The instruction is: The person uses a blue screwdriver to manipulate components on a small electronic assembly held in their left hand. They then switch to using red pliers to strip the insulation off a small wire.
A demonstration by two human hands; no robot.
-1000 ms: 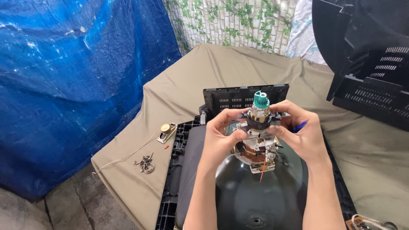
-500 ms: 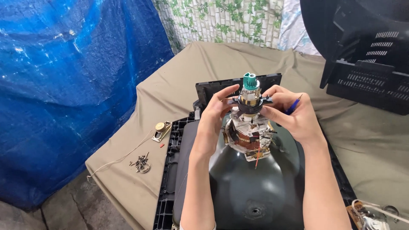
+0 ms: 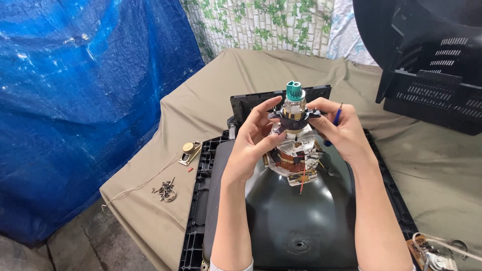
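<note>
Blue plastic sheet (image 3: 75, 100) hangs big on my left side, and a wall with green leaves (image 3: 261, 25) is far in front of me. Under everything lies a tan cloth (image 3: 201, 90) that covers the table. On the right, up high, sits a big black plastic shell (image 3: 432, 60) with lots of little slots in it.

Right in front of me lies a dark glass picture tube (image 3: 296, 216), face down in a black frame (image 3: 198, 211). It is wide at the bottom and gets thin at the top, like a funnel. The thin neck (image 3: 293, 113) points up, with a copper coil part (image 3: 293, 158) wrapped around it and a green cap (image 3: 294, 91) on the very tip.

My left hand (image 3: 251, 145) is curled around the left side of the neck, fingers pinching the dark ring (image 3: 291, 120) there. My right hand (image 3: 341, 133) grips the same ring from the other side. It also holds a thin blue tool (image 3: 335, 120) tucked between the fingers.

On the cloth to my left rests a small round speaker (image 3: 190, 149) with a thin wire. Near it lies a little pile of screws (image 3: 164, 190). Down by my right arm, at the corner, I can see a bit of a brown board with wires (image 3: 432, 251).
</note>
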